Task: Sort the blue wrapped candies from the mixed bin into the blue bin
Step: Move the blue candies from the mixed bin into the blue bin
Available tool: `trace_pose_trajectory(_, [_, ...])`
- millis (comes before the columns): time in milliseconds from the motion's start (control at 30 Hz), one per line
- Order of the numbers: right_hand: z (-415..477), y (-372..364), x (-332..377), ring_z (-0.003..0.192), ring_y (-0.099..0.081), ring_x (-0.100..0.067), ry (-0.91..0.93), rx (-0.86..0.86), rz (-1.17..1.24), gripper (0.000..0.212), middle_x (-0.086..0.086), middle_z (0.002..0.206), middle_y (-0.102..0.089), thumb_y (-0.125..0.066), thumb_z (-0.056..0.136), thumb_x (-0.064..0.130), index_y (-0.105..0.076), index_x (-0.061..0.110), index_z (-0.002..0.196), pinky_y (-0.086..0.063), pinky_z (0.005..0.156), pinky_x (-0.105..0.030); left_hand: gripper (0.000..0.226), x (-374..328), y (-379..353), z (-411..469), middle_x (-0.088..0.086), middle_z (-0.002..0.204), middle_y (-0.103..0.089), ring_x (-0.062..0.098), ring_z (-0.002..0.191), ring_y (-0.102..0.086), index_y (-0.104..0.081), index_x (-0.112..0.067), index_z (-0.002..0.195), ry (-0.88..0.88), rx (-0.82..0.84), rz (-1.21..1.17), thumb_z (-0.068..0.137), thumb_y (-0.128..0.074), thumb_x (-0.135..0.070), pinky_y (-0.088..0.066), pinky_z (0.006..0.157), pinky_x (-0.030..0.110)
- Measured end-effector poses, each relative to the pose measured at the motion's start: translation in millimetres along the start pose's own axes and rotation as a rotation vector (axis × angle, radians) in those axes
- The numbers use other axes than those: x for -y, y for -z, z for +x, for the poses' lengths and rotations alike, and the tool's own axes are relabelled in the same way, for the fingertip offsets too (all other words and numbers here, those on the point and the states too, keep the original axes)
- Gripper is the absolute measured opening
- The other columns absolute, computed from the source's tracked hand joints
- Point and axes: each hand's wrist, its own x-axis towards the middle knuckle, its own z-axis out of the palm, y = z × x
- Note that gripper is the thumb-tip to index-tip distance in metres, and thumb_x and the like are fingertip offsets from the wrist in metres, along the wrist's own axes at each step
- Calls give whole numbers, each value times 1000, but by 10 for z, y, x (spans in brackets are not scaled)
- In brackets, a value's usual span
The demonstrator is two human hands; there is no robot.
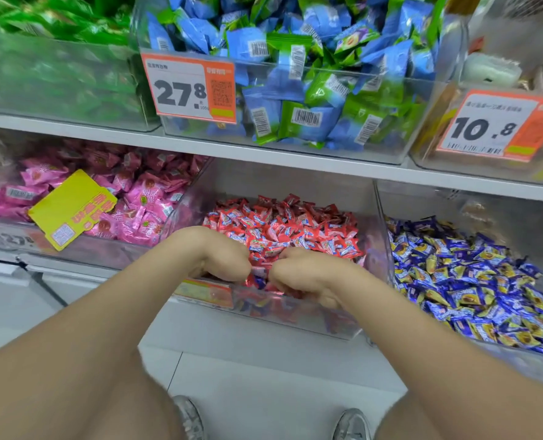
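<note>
I see left hand [221, 258] and right hand [305, 276] in the mixed bin [279, 182] mid-frame, fingers buried, can't tell either grip.

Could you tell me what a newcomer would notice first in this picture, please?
The left hand and right hand meet at the front of the middle bin, both dug into red wrapped candies. To their right lies a heap of blue and yellow candies, and an orange 27.8 price tag hangs on the upper bin.
</note>
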Motion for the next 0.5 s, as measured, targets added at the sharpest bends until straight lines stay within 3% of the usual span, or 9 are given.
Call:
trace_pose_trajectory(67, [28,-48,30,68,-49,-23,-31,-19,138,51,-10,82,-53,-62,68,7,-53,9,118,-38,52,-21,7,25,-2,17,9,94,-49,21,74,-42,-49,-11,96,0,-18,-68,96,-49,-4,-33,60,31])
trace_pose_trajectory(133, [77,-96,52,64,-48,-21,-31,-36,293,50,-11,80,-50,-59,78,-7,-48,6,124,-42,44,-13,14,79,-20,71,13,102,-52,22,77,-45,-46,-15,90,14,-47,-143,93,-52,-3,-36,62,31])
trace_pose_trajectory(200, [142,-80,73,67,-54,-23,-24,-54,512,48,-15,83,-53,-54,78,-19,-50,5,120,-63,61,-30,17,134,-44,153,18,107,-56,23,78,-48,-47,-16,89,29,-118,-307,90,-53,-1,-40,62,31])
trace_pose_trajectory(233, [185,-53,81,69,-58,-25,-9,-72,623,50,-16,85,-55,-52,77,-23,-50,4,119,-66,68,-39,16,164,-67,212,19,107,-57,23,79,-50,-48,-16,90,34,-171,-433,90,-52,-1,-42,61,30])
trace_pose_trajectory(300, [259,58,106,74,-64,-28,57,-149,730,59,-21,93,-60,-53,72,-25,-49,5,123,-65,69,-43,14,180,-62,310,20,105,-60,27,80,-57,-52,-14,96,20,-304,-653,87,-53,-4,-51,62,29])
trace_pose_trajectory(367, [286,188,128,86,-70,-35,143,-241,746,72,-25,105,-65,-56,64,-23,-52,7,129,-64,82,-55,28,171,-21,425,19,113,-65,33,93,-66,-54,-15,113,-45,-454,-744,85,-58,-12,-61,80,41])
trace_pose_trajectory(400, [286,252,130,87,-71,-35,185,-281,733,67,-23,103,-66,-57,65,-23,-56,10,124,-62,87,-60,37,148,10,447,15,120,-64,33,103,-66,-53,-16,124,-74,-521,-724,88,-61,-14,-60,91,45])
trace_pose_trajectory(500, [317,442,51,83,-76,-32,251,-370,469,49,-15,99,-70,-69,73,-10,-63,16,114,-64,80,-59,53,129,77,534,16,136,-55,35,125,-57,-45,-16,145,-151,-681,-473,96,-66,-18,-47,108,40])
